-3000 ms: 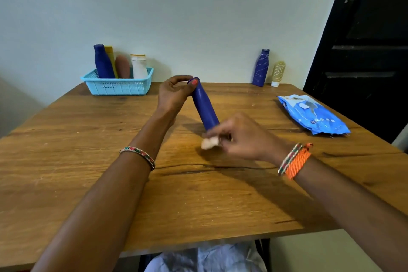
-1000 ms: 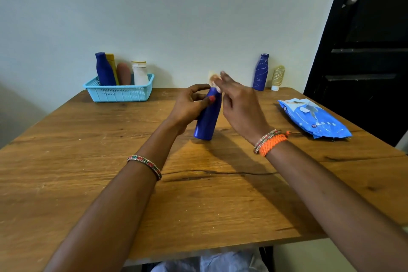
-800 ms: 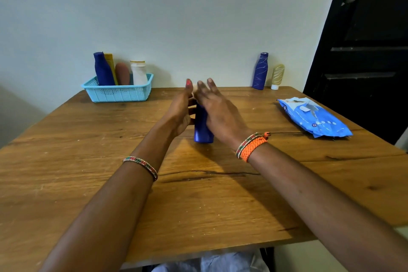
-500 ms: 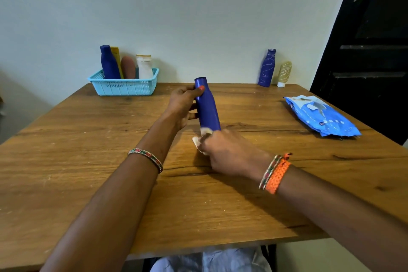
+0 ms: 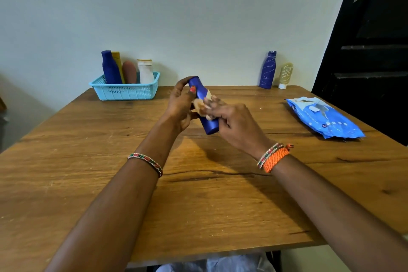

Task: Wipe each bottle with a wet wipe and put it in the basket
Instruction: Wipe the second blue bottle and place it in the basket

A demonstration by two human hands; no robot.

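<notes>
A plain blue bottle [image 5: 210,125] is tilted above the middle of the wooden table [image 5: 198,194], top leaning away to the left. My left hand [image 5: 180,104] grips its upper part, thumb on the front. My right hand [image 5: 234,122] pinches a crumpled wet wipe [image 5: 202,105] against the bottle's middle. At the back left stands the light blue basket [image 5: 125,91], holding several bottles upright. A blue bottle with pale scribbles [image 5: 267,70] and a small cream tube [image 5: 285,74] stand at the back right by the wall.
A blue pack of wet wipes [image 5: 324,117] lies on the table's right side. A dark door [image 5: 373,46] is at the far right. A pale wall runs behind the table. Light cloth shows below the near table edge.
The right hand with the wipe has moved up from the bottle's base to its middle. The bottle stays tilted in the left hand, lifted slightly.
</notes>
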